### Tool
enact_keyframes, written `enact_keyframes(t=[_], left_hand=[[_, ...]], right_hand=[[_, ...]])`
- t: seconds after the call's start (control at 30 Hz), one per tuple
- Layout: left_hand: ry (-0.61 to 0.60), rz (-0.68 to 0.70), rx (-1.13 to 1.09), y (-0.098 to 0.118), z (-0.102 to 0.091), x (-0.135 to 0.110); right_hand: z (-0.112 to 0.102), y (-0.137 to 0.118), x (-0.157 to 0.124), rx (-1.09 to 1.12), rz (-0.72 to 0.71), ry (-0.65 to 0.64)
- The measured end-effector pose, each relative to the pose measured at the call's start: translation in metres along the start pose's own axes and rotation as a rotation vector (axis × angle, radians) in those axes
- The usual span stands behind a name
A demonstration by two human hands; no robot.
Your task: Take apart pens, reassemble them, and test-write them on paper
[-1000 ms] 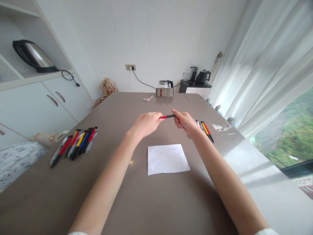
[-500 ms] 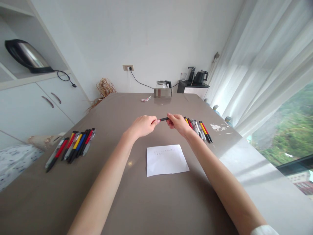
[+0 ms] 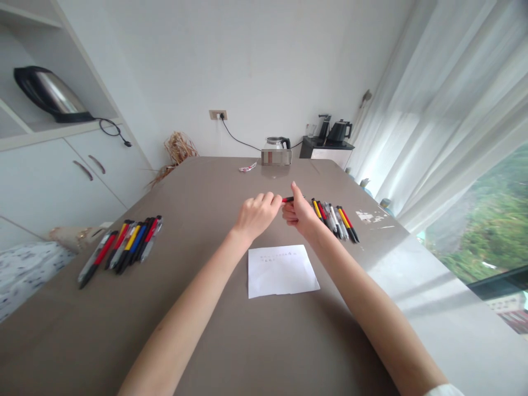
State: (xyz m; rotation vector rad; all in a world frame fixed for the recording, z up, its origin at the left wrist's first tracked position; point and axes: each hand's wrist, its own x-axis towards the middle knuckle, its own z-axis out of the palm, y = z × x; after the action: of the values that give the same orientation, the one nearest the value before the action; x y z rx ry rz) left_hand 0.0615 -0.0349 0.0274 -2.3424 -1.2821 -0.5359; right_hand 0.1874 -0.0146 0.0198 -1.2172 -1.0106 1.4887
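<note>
A red and black pen (image 3: pixel 287 199) is held between my two hands, above the table beyond the paper. My left hand (image 3: pixel 260 213) is closed around its left part, which the fingers hide. My right hand (image 3: pixel 299 212) has its fingers curled beneath the pen's black part, with the thumb raised; the tip shows just past the thumb. A white sheet of paper (image 3: pixel 282 275) with faint handwriting along its top lies nearer to me. To the right of my right hand is a group of pens (image 3: pixel 335 220) in yellow, red, white and black.
Another group of several pens (image 3: pixel 131 245) lies at the left on the brown table (image 3: pixel 231 352). At the far edge stand a glass kettle (image 3: pixel 274 144) and a small crumpled wrapper (image 3: pixel 247 167). A white curtain (image 3: pixel 412 110) hangs along the right side.
My left hand has moved right, closer to my right hand, along with the pen. My right thumb has lifted off the pen and now points up; more of the pen's red part shows.
</note>
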Motion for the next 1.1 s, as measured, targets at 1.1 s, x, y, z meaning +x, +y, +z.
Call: enact_keyframes(t=[1.1], left_hand=[[-0.291, -0.158, -0.47, -0.046, -0.021, 0.001]], right_hand=[[-0.019, -0.008, -0.001, -0.531, -0.447, -0.009]])
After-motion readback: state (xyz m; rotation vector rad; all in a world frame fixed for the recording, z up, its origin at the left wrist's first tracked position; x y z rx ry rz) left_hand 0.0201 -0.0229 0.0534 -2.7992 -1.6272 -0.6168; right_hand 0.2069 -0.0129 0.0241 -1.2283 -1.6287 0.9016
